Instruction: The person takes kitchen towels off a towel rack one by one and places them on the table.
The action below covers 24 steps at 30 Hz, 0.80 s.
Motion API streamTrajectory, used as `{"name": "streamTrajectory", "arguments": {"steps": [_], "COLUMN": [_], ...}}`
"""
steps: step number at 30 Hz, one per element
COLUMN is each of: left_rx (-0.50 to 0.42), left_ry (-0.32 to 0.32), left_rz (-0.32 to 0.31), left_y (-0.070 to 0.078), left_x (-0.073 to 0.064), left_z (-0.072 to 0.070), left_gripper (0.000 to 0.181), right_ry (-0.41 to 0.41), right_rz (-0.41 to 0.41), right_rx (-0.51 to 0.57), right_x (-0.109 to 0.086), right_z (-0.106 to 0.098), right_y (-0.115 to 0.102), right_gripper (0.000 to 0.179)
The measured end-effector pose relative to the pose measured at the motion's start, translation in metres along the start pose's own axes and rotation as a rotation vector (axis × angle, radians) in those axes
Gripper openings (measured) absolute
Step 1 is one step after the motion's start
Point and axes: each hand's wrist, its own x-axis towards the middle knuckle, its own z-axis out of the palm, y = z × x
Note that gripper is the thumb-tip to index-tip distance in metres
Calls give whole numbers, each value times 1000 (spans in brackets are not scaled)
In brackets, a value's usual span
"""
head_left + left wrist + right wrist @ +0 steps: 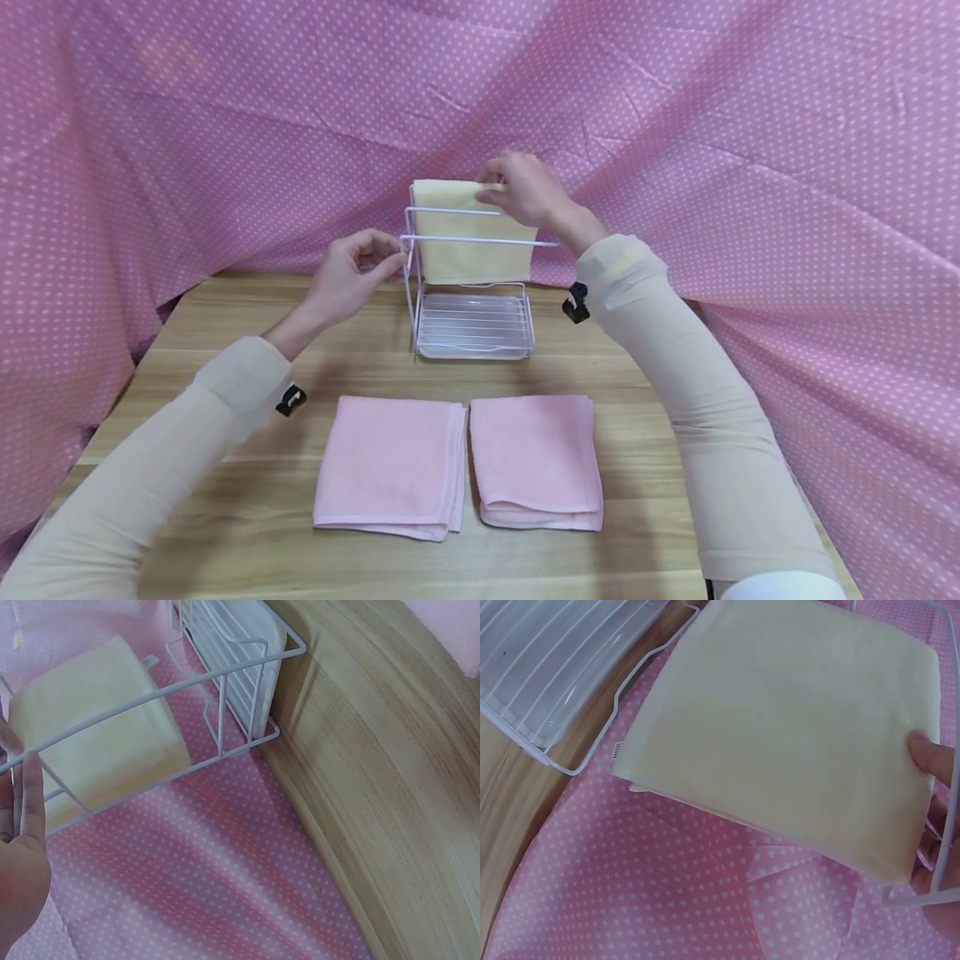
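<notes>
A pale yellow folded towel (pixel 472 262) hangs over the rear bar of a white wire rack (pixel 411 308). My right hand (pixel 528 190) pinches the towel's top edge near its right end. In the right wrist view the thumb lies on the near face of the towel (pixel 780 735), the other fingers behind it. At the rack's left side, my left hand (pixel 348 275) holds the front upper corner of the frame between thumb and fingers. The left wrist view has those fingers (pixel 31 791) at the white wire (pixel 142 699).
Two folded pink towels (pixel 390 462) (pixel 536 454) lie side by side on the wooden table (pixel 247 500) in front of the rack. A clear tray (pixel 472 354) sits in the rack's base. Pink dotted cloth (pixel 300 100) hangs behind and at both sides.
</notes>
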Motion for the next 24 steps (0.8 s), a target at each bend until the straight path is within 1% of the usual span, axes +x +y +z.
{"name": "streamTrajectory", "arguments": {"steps": [6, 14, 18, 24], "left_rx": [7, 14, 10, 0], "left_ry": [2, 3, 3, 4], "left_rz": [-9, -14, -16, -19], "left_y": [1, 2, 2, 3], "left_x": [-1, -1, 0, 0], "left_z": [0, 0, 0, 0], "left_gripper": [21, 21, 21, 21], "right_ry": [26, 78, 103, 168], "right_rz": [-23, -53, -51, -60], "right_rx": [-11, 2, 37, 111], "right_x": [0, -2, -2, -7], "right_z": [0, 0, -5, -18], "right_y": [0, -1, -2, -5], "right_gripper": [31, 29, 28, 23]}}
